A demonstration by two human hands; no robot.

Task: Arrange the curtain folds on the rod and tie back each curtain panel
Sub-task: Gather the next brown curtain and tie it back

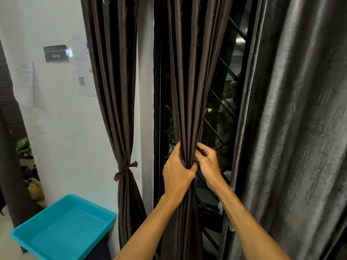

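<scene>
A dark brown curtain panel hangs in the middle, its folds gathered into a bunch at waist height. My left hand grips that bunch from the left, fingers wrapped round the folds. My right hand holds the same bunch from the right, fingers curled at its edge, with a bit of dark fabric between them that may be a tie. A second brown panel hangs to the left, bound with a knotted tie-back. The rod is out of view.
A grey curtain hangs at the right. Behind the panels is a dark window with a diagonal metal grille. A turquoise plastic tray sits at the lower left. Papers and a small sign hang on the white wall.
</scene>
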